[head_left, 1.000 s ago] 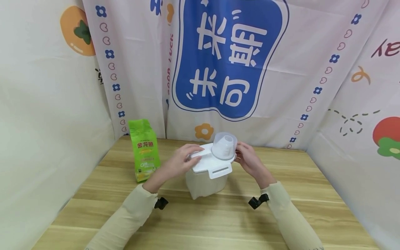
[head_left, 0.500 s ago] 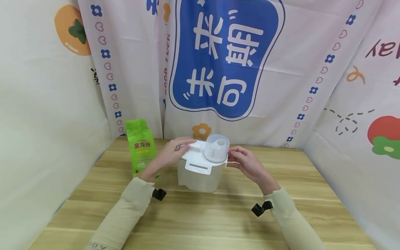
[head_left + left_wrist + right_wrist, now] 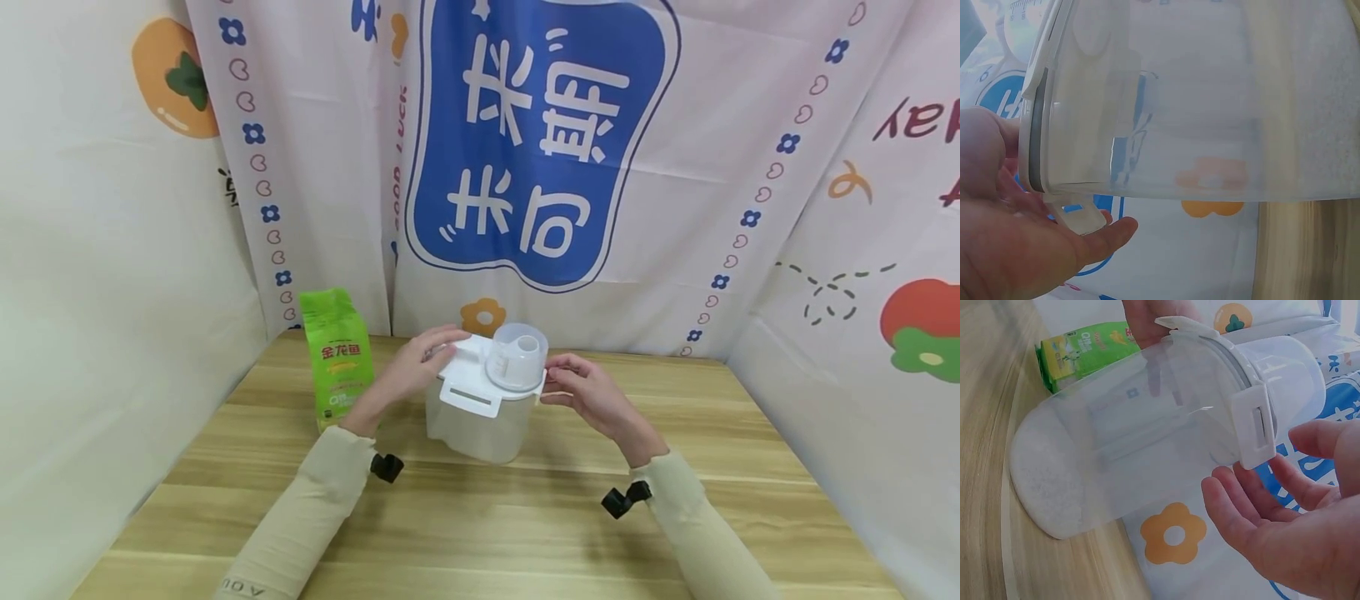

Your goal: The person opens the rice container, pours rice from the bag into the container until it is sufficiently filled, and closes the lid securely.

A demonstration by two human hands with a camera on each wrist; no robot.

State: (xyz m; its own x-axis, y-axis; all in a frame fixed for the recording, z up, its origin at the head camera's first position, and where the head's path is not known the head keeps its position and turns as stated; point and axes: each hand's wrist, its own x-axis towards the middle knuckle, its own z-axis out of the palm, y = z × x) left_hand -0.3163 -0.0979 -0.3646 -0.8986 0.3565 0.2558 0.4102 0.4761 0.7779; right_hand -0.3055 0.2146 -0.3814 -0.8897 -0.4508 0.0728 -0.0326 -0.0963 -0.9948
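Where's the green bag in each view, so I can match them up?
Head: green bag upright left of centre, to the left of the container.
Left wrist: not in it.
Right wrist: upper left, the bag just above the container's edge.
Shared landmark: orange flower, behind the container in the head view, below centre in both wrist views.

"金龙鱼" on the green bag; "未来可期" on the curtain's blue patch, "good luck" running upward beside it; the cup bears scale marks, figures too small to read
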